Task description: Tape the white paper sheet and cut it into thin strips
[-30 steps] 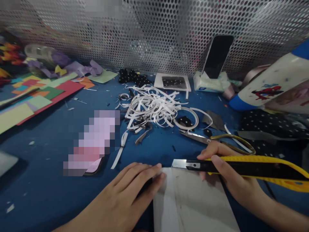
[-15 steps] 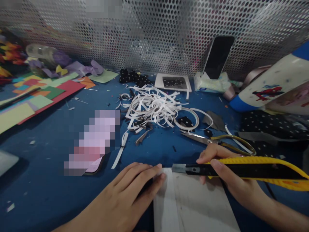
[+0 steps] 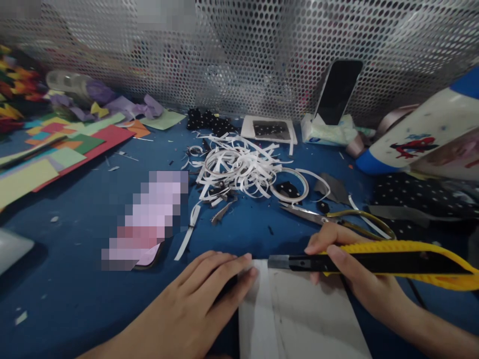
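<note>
At the lower middle lies a pale grey board (image 3: 310, 319) with a white strip (image 3: 262, 314) along its left side. My left hand (image 3: 202, 299) rests flat with its fingers extended, the fingertips on the top left corner of the board and strip. My right hand (image 3: 352, 269) is closed round a yellow and black utility knife (image 3: 404, 262). The knife lies sideways over the board's top edge, its metal tip against the right side of the white strip. Part of the board is hidden beneath my right fingers.
Behind the hands lie scissors (image 3: 310, 214), a tape ring (image 3: 290, 184) and tangled white strips (image 3: 243, 167). A pixelated phone (image 3: 149, 224) is at left, coloured papers (image 3: 75, 152) farther left. A phone (image 3: 339, 92) and bottle (image 3: 419, 134) stand at right before perforated metal (image 3: 247, 60).
The view has shifted slightly, so the papers at left sit a little farther right. Both hands and the knife keep nearly the same pose on the board.
</note>
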A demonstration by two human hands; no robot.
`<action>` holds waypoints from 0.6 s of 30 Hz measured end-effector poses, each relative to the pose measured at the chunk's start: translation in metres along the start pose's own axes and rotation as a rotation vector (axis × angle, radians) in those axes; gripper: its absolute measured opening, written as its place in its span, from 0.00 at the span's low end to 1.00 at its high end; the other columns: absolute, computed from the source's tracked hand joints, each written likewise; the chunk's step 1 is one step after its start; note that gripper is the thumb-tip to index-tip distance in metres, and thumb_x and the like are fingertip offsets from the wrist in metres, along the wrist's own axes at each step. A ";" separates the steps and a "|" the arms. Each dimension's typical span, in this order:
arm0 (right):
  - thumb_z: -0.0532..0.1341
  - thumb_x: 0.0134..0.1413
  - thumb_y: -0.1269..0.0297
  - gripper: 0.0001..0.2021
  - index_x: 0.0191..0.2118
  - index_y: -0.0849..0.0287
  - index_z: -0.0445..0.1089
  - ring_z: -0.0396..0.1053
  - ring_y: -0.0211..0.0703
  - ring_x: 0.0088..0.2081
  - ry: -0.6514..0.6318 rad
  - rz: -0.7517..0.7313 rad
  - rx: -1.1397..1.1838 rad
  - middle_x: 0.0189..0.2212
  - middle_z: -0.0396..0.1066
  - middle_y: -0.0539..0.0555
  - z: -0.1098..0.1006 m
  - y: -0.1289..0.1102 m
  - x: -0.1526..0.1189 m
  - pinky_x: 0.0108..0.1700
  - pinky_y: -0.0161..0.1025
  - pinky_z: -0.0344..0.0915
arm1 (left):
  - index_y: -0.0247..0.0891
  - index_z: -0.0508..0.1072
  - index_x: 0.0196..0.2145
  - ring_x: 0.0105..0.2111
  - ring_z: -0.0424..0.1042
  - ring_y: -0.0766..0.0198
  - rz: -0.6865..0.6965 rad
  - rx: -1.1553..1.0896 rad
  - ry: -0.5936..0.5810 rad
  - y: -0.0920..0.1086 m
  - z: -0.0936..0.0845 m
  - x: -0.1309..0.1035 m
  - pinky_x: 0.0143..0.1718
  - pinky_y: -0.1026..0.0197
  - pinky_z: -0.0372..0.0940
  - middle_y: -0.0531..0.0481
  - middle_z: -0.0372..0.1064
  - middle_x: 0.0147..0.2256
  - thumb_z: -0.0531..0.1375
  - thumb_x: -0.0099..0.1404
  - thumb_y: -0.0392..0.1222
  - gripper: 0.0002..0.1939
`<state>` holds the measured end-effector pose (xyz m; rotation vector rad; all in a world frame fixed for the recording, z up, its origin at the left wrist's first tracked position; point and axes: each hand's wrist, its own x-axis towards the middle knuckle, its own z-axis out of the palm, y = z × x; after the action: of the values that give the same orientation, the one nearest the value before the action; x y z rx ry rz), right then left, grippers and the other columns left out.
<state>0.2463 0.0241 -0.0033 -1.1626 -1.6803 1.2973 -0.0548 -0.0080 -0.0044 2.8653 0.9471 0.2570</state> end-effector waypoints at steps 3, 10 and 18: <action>0.51 0.70 0.54 0.13 0.40 0.53 0.69 0.69 0.38 0.25 -0.043 0.010 0.022 0.24 0.73 0.49 -0.001 -0.001 0.000 0.26 0.34 0.61 | 0.38 0.57 0.66 0.59 0.56 0.49 0.000 -0.004 0.011 0.000 0.000 0.001 0.62 0.49 0.56 0.43 0.56 0.64 0.59 0.62 0.68 0.44; 0.54 0.68 0.54 0.13 0.39 0.54 0.70 0.72 0.41 0.29 -0.104 -0.041 0.047 0.24 0.73 0.50 0.000 -0.006 0.001 0.33 0.37 0.66 | 0.36 0.57 0.65 0.59 0.57 0.49 -0.022 -0.045 -0.002 0.001 0.002 0.001 0.63 0.48 0.57 0.42 0.57 0.63 0.67 0.55 0.64 0.49; 0.55 0.67 0.55 0.13 0.38 0.57 0.71 0.72 0.43 0.29 -0.229 -0.029 0.105 0.25 0.73 0.53 0.000 -0.010 0.002 0.31 0.38 0.66 | 0.36 0.56 0.65 0.59 0.58 0.47 -0.037 -0.103 -0.033 0.004 -0.008 0.005 0.62 0.45 0.58 0.41 0.58 0.62 0.72 0.52 0.58 0.51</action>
<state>0.2437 0.0253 0.0061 -0.9544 -1.7592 1.5290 -0.0507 -0.0078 0.0048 2.7474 0.9515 0.2469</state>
